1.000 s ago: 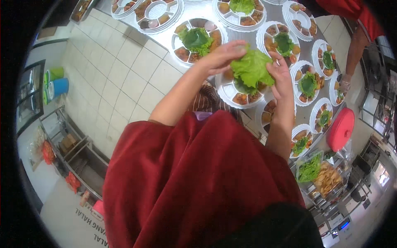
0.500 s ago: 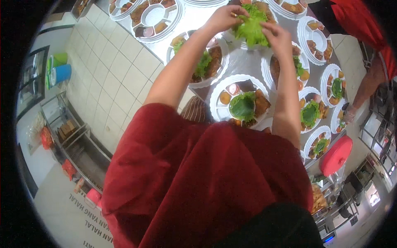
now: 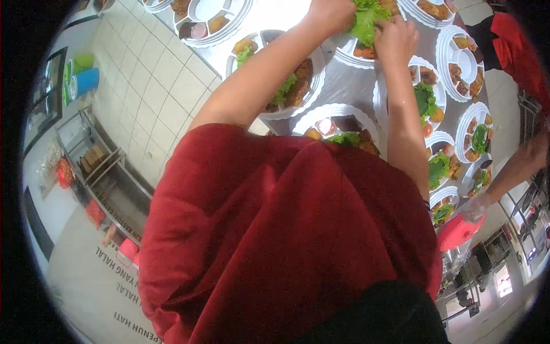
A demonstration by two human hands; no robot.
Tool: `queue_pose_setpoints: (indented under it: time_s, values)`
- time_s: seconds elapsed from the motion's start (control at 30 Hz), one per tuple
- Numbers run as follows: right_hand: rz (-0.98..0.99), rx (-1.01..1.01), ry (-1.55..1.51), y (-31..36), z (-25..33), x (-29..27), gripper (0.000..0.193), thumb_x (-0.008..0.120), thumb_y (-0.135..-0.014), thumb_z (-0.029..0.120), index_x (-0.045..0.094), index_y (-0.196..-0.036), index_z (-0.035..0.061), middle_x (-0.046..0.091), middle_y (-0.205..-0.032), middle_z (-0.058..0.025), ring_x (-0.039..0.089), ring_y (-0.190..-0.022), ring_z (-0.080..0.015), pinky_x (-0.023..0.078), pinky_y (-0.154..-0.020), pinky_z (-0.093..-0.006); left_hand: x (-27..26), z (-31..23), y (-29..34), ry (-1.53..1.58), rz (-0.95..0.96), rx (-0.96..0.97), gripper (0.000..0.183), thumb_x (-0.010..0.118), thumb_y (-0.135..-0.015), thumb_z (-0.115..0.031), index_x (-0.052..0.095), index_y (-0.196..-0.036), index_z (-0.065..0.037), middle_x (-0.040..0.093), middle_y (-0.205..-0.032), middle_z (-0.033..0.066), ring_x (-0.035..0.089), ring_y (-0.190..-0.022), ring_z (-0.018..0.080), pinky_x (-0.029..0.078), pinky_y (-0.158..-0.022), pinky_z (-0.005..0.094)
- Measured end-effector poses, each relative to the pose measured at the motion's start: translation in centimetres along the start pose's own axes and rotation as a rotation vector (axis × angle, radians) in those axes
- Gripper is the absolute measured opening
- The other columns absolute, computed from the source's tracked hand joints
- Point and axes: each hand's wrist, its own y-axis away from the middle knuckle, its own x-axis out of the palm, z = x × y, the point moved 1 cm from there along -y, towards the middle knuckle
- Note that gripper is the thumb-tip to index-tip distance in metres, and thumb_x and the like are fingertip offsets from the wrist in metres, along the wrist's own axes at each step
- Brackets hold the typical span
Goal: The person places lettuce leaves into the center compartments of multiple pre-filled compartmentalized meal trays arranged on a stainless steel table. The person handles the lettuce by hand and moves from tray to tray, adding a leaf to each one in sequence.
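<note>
Both my hands are at a bright green lettuce leaf (image 3: 368, 22) over a white, compartmented plate (image 3: 349, 55) at the far side. My left hand (image 3: 334, 14) has its fingers curled at the leaf's left edge, its far part cut off by the top of the picture. From the right, my right hand (image 3: 397, 39) bends its fingers onto the leaf's edge. Brown food pieces show on the plate below and beside the leaf. A similar plate (image 3: 314, 98) with lettuce and fried food lies partly under my left forearm.
Several filled plates, such as one with a dark leaf on lettuce (image 3: 441, 97), crowd the metal table (image 3: 344, 86). At the right, a co-worker's gloved hand (image 3: 476, 207) is by a red lid (image 3: 458, 232). Tiled floor (image 3: 143, 80) and a metal trough (image 3: 126, 198) lie left.
My hands and the lettuce leaf have moved up in the picture as the view shifted; the leaf is now lower over the plate. The co-worker's gloved hand has come down to the red lid.
</note>
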Motion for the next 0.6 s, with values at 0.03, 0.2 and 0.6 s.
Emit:
queue_pose_setpoints:
  time_s: [0.03,0.2,0.6]
  values:
    - [0.039,0.007,0.065,-0.1,0.3,-0.3,0.021,0.060,-0.071,0.017,0.068,-0.090,0.0207,0.059,-0.091,-0.0037,0.049,-0.092,-0.0259,0.038,-0.080,-0.0401,0.0,-0.2,0.0,-0.013,0.012,0.027,0.035,0.055,-0.066,-0.013,0.060,-0.100,-0.006,0.048,-0.114,0.0116,0.042,-0.106,0.0269,0.034,-0.084,0.0466]
    - [0.082,-0.009,0.109,-0.2,0.4,-0.9,0.025,0.056,-0.072,0.012,0.067,-0.093,0.0201,0.059,-0.094,-0.0062,0.048,-0.095,-0.0288,0.038,-0.081,-0.0424,1.6,0.1,0.4,-0.068,-0.234,0.080,0.033,0.053,-0.068,-0.011,0.059,-0.099,-0.003,0.049,-0.106,0.0131,0.043,-0.103,0.0307,0.034,-0.085,0.0467]
    - [0.576,0.309,-0.743,-2.7,3.0,-2.5,0.026,0.057,-0.070,0.008,0.059,-0.095,0.0033,0.060,-0.087,-0.0199,0.058,-0.078,-0.0305,0.046,-0.070,-0.0388,-1.4,-0.3,-0.5,0.032,-0.003,-0.163,0.021,0.056,-0.067,-0.014,0.059,-0.086,-0.006,0.051,-0.091,0.0118,0.046,-0.088,0.0314,0.035,-0.074,0.0469]
